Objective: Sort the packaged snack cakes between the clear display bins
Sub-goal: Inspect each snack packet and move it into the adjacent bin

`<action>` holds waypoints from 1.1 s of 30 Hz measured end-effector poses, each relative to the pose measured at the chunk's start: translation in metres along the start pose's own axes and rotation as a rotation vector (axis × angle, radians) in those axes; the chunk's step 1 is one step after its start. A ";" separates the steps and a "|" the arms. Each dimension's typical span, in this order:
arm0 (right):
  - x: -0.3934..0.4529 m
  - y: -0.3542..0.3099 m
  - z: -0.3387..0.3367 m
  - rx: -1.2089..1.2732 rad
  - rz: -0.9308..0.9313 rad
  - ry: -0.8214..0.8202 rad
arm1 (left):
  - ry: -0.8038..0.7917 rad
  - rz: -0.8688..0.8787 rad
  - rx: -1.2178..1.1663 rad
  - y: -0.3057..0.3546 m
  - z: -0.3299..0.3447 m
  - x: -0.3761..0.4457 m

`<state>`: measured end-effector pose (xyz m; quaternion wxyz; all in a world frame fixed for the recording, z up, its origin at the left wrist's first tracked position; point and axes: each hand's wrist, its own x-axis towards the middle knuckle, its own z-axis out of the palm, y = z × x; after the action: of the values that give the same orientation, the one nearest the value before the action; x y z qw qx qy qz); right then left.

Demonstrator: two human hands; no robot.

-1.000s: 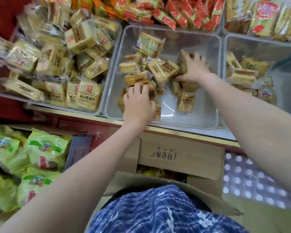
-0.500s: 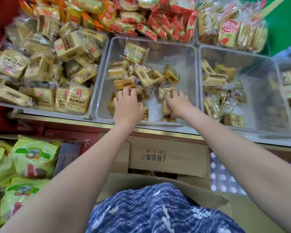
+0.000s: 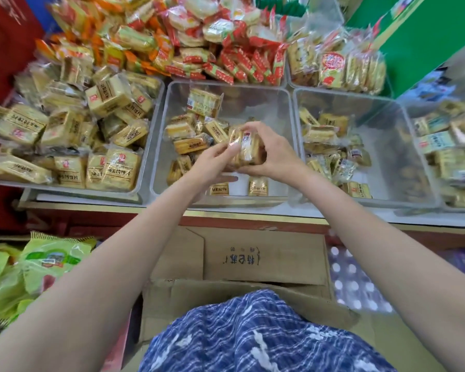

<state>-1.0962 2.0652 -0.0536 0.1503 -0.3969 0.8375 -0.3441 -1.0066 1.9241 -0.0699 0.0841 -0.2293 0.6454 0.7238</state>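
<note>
middle bin (image 3: 226, 200), snack cakes (image 3: 188, 146), hands hold some

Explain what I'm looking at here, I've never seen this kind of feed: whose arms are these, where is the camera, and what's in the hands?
There is no machine: a person works with bare hands, and the single picture comes from a camera worn on their head, looking forward and down. The left hand and right hand meet over the middle clear bin and together hold a small bundle of wrapped snack cakes, lifted above the ones lying in the bin. The left bin is piled high with yellow packs; the right bin holds a few. Behind are red and orange packs. Below the counter stands an open cardboard box, with green bags to the left.
</note>
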 end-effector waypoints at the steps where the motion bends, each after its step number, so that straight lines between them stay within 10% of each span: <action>1: 0.000 -0.006 -0.004 0.014 -0.007 0.007 | -0.047 -0.001 -0.073 0.005 -0.001 -0.002; 15: -0.010 -0.006 -0.027 0.425 0.291 0.187 | -0.148 0.074 -0.266 0.025 -0.017 -0.023; 33: -0.017 -0.004 -0.042 0.450 0.169 0.209 | 0.022 0.073 -0.215 0.032 -0.008 -0.020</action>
<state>-1.1049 2.0960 -0.0210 0.1759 -0.2443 0.7811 -0.5470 -1.0002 1.9148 -0.0333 0.0257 -0.2211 0.5729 0.7888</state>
